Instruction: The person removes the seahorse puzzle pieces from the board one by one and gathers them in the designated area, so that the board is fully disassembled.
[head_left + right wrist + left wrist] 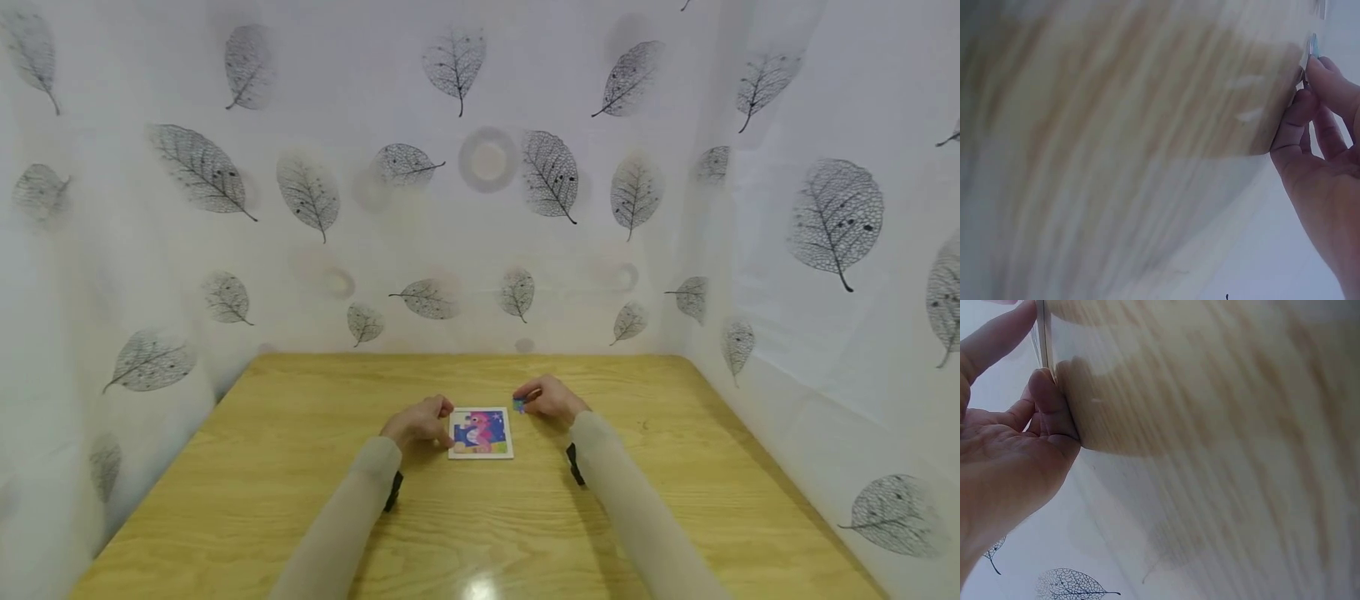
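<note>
A square jigsaw puzzle (480,434) in a white-edged tray lies on the table, its picture showing a pink seahorse on blue. Gaps with pale backing show at its upper left. My left hand (417,421) rests beside the tray's left edge, thumb near the lower corner and a finger near the upper one. In the left wrist view, the fingertips of the left hand (1016,434) are right at the tray's thin edge. Beyond the tray's upper right corner, my right hand (553,400) pinches a small blue puzzle piece (518,404). The right wrist view shows that piece (1314,45) edge-on.
The wooden table (300,500) extends around the puzzle on all sides. A pale curtain (480,242) printed with leaf skeletons hangs behind the table and along both sides.
</note>
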`<action>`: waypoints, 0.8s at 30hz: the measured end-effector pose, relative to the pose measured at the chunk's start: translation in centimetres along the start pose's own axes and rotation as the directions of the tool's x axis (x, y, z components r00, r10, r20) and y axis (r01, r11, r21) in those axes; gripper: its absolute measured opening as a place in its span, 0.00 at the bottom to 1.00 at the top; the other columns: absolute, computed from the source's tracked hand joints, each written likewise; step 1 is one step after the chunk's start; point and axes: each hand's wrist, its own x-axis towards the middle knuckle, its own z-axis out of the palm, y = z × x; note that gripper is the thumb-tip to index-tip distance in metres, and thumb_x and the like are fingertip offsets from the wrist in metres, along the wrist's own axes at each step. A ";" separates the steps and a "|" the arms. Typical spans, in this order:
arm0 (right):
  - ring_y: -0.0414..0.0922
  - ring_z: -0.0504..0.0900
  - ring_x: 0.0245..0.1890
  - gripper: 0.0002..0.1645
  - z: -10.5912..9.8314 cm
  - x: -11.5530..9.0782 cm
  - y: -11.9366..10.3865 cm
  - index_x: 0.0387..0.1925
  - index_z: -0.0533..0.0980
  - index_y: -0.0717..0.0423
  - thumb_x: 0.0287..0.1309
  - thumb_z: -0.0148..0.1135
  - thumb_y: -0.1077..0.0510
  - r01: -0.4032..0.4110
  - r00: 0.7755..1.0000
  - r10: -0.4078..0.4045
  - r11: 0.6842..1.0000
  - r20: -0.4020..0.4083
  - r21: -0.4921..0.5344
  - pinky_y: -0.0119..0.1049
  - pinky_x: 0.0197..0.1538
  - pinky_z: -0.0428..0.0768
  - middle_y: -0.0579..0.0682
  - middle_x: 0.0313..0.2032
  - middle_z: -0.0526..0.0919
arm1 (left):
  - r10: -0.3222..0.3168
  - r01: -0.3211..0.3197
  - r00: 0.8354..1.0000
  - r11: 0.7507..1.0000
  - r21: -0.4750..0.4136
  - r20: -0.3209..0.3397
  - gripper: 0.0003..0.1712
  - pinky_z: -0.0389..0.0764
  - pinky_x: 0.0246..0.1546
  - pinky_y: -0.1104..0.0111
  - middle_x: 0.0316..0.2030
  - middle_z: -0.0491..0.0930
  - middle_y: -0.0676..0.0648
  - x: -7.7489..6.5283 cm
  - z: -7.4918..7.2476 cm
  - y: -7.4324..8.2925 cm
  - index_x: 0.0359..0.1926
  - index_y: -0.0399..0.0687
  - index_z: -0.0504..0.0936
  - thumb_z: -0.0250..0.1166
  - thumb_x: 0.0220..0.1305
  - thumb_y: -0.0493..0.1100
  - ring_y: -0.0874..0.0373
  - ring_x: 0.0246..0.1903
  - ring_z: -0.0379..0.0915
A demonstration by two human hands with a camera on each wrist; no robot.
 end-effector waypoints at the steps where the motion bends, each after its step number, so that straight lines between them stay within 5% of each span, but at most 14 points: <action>1: 0.54 0.79 0.55 0.19 0.0 0.0 0.0 0.52 0.81 0.60 0.58 0.61 0.71 0.000 1.000 0.000 1.000 0.002 -0.010 0.43 0.55 0.80 0.59 0.54 0.82 | 0.001 -0.001 1.000 1.000 0.003 -0.002 0.34 0.64 0.67 0.51 0.58 0.70 0.38 0.0 0.0 0.0 0.56 0.38 0.70 0.75 0.48 0.30 0.44 0.60 0.65; 15: 0.48 0.78 0.49 0.19 0.0 -0.1 -0.2 0.52 0.81 0.61 0.58 0.61 0.71 0.010 1.000 -0.010 0.998 0.000 -0.063 0.42 0.54 0.79 0.58 0.51 0.82 | 0.003 -0.003 1.000 1.000 0.018 -0.003 0.33 0.65 0.67 0.51 0.58 0.71 0.39 -0.1 -0.1 -0.1 0.55 0.40 0.71 0.76 0.47 0.32 0.45 0.60 0.66; 24: 0.50 0.81 0.49 0.20 -0.4 -0.4 -0.2 0.54 0.79 0.64 0.59 0.60 0.69 0.068 0.998 -0.068 0.997 0.004 0.032 0.39 0.50 0.81 0.60 0.51 0.83 | -0.001 0.001 1.000 1.000 -0.013 0.002 0.34 0.64 0.67 0.51 0.57 0.71 0.39 -0.3 -0.2 0.0 0.55 0.39 0.71 0.75 0.46 0.31 0.45 0.59 0.65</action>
